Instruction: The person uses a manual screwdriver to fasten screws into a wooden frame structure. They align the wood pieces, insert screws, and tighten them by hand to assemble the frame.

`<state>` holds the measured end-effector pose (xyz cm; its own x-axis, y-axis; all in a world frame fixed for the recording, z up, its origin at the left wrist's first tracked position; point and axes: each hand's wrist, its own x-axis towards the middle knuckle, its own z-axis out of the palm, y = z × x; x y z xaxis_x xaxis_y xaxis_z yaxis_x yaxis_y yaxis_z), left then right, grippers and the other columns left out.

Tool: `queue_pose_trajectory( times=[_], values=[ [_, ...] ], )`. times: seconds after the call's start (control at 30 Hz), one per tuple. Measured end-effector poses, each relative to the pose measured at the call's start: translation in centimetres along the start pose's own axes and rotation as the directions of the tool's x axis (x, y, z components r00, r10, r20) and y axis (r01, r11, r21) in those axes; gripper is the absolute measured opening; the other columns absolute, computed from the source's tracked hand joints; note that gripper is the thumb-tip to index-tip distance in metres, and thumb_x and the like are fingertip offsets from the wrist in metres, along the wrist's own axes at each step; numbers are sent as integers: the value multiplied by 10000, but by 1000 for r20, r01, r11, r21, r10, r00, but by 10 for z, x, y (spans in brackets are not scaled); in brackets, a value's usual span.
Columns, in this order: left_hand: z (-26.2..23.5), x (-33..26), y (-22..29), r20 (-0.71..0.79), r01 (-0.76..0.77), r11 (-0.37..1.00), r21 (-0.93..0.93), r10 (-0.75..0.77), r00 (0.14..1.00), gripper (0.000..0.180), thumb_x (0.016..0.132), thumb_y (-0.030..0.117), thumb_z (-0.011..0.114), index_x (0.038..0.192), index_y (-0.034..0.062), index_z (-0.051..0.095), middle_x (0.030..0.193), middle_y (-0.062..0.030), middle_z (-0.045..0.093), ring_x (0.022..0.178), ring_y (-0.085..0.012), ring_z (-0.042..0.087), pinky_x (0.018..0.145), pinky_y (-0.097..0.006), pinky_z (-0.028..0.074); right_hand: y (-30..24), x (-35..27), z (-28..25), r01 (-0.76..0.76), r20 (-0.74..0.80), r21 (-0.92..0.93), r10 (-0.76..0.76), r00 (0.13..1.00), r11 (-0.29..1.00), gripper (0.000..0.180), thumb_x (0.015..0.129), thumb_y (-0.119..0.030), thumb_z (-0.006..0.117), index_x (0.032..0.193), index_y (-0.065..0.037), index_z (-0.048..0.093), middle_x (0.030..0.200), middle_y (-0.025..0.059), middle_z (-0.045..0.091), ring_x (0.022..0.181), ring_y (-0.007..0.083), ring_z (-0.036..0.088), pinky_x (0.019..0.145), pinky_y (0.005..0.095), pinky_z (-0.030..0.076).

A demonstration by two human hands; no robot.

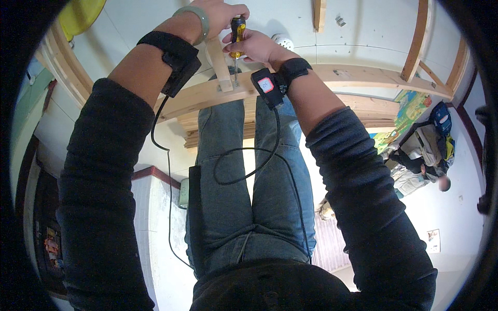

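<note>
- Far up in the head view, both hands meet over a wooden frame (332,75) that lies on a pale floor (363,31).
- The left hand (220,13) has its fingers curled shut around the top of a short upright wooden post (220,65), which stands on the long curved beam of the frame.
- The right hand (257,46) has its fingers wrapped around the yellow-and-black handle of a screwdriver (237,36), just right of the post.
- The screwdriver stands nearly upright, its metal shaft pointing down to the spot where the post meets the beam; the tip itself is too small to make out.
- A pale green bangle (194,15) sits on the left wrist, and each wrist carries a black strap with a small device; black cables (244,166) run from them down over the jeans (249,192).
- Dark sleeves cover both forearms.
- Off to the right, well apart from the hands, another person (423,155) crouches on the floor beside a colourful mat (410,109).
- At the far left, a yellow dish-shaped object (80,15) shows at the edge.
</note>
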<state>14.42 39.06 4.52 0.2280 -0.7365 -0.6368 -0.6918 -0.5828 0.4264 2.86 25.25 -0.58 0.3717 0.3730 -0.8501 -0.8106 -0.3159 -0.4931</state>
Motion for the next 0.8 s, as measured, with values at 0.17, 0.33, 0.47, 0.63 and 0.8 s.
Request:
queue_pose_trajectory(
  times=[0.17,0.33,0.47,0.63,0.8],
  values=[
    [15,4,9,-225,132,972,-192,-175,959,486,838,263,596,1277,108,459,855,-87,678,871,-265,620,882,-410,364,4,4,-11,96,-245,99,-69,967,990,226,896,-273,560,1038,-97,569,902,18,674,790,116,633,638,270,483],
    [44,1,28,-351,90,982,-167,-145,925,311,892,403,524,1068,148,550,874,-56,672,941,-236,623,988,-463,304,0,-11,-47,113,-377,388,46,925,915,231,948,-248,473,1043,-43,523,945,59,679,808,144,662,630,273,487],
    [52,-2,57,-180,139,856,-498,-259,949,340,837,425,620,1036,150,620,872,-66,676,840,-251,648,811,-429,465,0,-31,-71,205,-417,581,72,906,788,260,975,-245,441,1134,-39,453,1055,99,641,917,201,649,681,300,498],
    [55,5,96,-254,86,627,-774,-433,865,337,828,402,638,958,92,666,819,-77,686,759,-258,657,690,-369,507,6,-58,-78,284,-431,781,150,890,557,258,988,-224,410,1158,-31,427,1069,115,606,957,235,634,693,307,536],
    [45,22,131,-149,64,357,-932,-539,829,305,889,332,574,910,39,654,735,-77,668,684,-175,637,635,-310,493,10,-96,-88,433,-584,742,177,792,512,230,985,-231,423,1124,-48,417,1059,116,606,938,241,637,694,309,527]
  ],
)
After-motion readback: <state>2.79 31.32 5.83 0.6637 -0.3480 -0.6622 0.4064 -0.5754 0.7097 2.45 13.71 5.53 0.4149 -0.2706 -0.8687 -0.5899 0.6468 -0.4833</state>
